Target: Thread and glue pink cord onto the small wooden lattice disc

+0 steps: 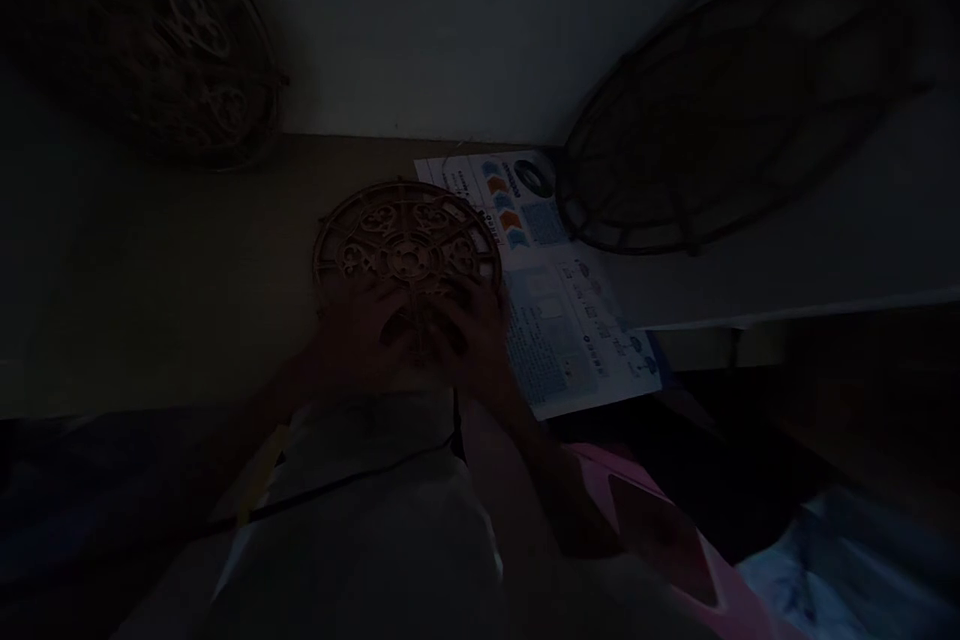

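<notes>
The picture is very dark. A round reddish-brown openwork disc [409, 258] with scroll patterns and a raised hub lies in front of me at the table's near side. My left hand [364, 330] is curled over the near left part of the disc, gripping it. On the near right part is my right hand [474, 330], its bent fingers pressed on the rim and spokes. Both thumbs point inward, close to each other. Shadow hides the fingertips and anything small between them.
A printed sheet [551, 320] with blue and orange arrows lies right of the disc, partly under it. Dark openwork round pieces, one at upper left [172, 40] and a basket-like frame [720, 120] at right, stand by the pale wall [450, 30]. Pale material [375, 520] covers my lap.
</notes>
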`<act>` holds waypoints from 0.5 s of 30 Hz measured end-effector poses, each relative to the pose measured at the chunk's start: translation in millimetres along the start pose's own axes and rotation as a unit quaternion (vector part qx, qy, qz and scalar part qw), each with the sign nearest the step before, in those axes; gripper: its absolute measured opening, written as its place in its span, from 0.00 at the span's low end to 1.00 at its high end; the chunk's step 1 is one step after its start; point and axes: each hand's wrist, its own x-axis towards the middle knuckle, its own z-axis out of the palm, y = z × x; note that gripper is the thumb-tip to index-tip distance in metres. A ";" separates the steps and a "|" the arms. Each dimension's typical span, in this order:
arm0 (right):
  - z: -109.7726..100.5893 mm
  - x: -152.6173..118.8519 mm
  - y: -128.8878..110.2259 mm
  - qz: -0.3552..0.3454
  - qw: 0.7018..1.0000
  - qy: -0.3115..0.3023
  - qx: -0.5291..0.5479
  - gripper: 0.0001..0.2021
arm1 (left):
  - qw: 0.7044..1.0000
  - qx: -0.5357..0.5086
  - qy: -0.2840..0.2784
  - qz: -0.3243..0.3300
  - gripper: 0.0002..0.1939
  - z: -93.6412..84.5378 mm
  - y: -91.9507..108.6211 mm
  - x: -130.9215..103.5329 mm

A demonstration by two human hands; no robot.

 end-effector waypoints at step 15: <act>2.5 -1.1 1.5 -0.034 0.999 0.039 0.002 0.16 | 0.983 0.035 -0.120 -0.135 0.49 3.4 -3.2 15.9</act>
